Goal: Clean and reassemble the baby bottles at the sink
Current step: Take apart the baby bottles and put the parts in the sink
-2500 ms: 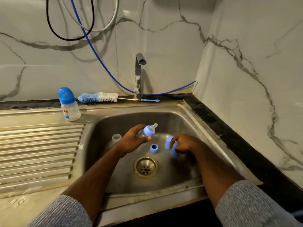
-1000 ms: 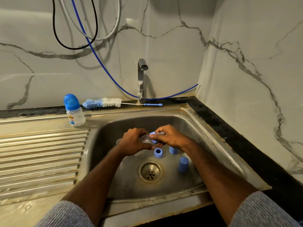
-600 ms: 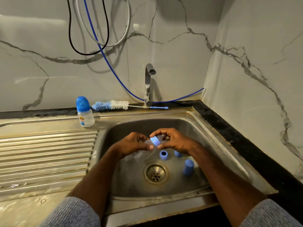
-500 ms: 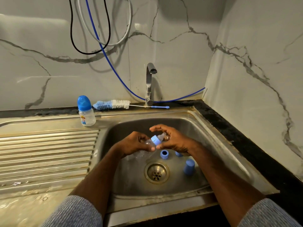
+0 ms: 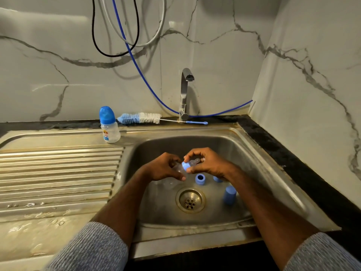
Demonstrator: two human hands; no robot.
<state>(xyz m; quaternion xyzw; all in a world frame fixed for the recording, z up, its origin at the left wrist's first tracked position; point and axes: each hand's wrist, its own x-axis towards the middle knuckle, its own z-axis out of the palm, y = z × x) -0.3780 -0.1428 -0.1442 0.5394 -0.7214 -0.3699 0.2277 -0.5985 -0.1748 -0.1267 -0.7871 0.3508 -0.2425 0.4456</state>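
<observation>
Blue collar (image 5: 185, 165) sits pinched in the right hand (image 5: 207, 163); the left hand (image 5: 164, 169) grips the clear bottle (image 5: 178, 168). Reassembly seems underway; next, likely tightening it.

Capped bottle (image 5: 109, 125) on ledge left of basin (image 5: 254, 153); brush (image 5: 142, 118) behind; ring (image 5: 200, 179), cap (image 5: 229, 195) inside basin.

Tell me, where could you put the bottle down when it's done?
The ribbed draining board left of the sink basin is bare, apart from the capped bottle at its back corner. The basin floor is crowded: a blue ring and blue cap sit around the drain, under both hands.
</observation>
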